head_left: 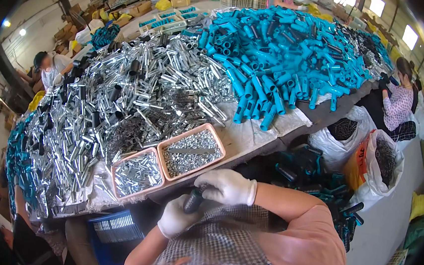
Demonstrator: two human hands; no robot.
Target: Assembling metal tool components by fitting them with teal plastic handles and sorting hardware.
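In front of my apron, my left hand, in a white glove, is closed round a black ribbed tool handle with a bit of teal near its upper end. My right hand, also gloved in white, bends over that upper end with its fingers closed. Something dark shows under the right fingers, too covered to name. Just beyond my hands, at the table edge, stand two pink trays: one tray holds small metal parts with a flat grey metal strip on top, the other tray holds short silver pins.
Heaped on the table are silver metal tubes, dark springs and teal handles. White sacks of dark wire parts stand at right, near a pile of black-and-teal handles. A blue crate sits below left. Several people work around the table.
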